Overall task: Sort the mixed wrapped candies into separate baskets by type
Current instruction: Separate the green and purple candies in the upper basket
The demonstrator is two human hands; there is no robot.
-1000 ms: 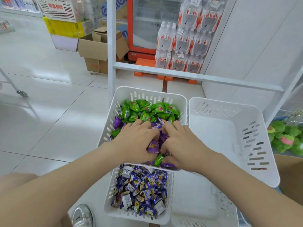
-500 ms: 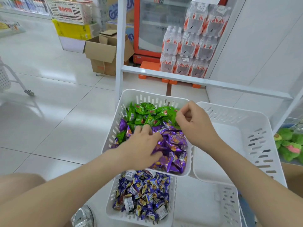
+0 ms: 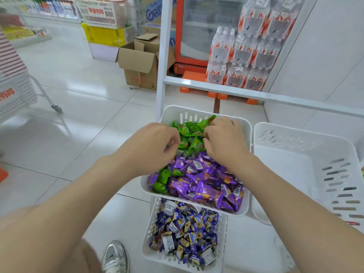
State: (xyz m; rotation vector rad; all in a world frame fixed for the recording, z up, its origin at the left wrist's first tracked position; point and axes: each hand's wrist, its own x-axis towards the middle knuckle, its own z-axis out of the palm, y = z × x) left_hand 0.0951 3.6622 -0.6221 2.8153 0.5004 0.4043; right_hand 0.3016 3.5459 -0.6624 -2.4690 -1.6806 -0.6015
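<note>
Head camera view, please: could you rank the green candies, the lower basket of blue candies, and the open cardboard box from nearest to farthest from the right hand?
1. Green candies: touching the right hand, far end of the upper basket.
2. Lower basket of blue candies: below, toward the person.
3. Open cardboard box: on the floor, far left.

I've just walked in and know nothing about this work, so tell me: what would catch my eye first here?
Probably the white basket in the middle, heaped with green candies at its far end and purple candies nearer, with the left hand and right hand both among the green ones. Below it, a lower basket holds blue-wrapped candies, and to the right stands an empty basket.
</note>
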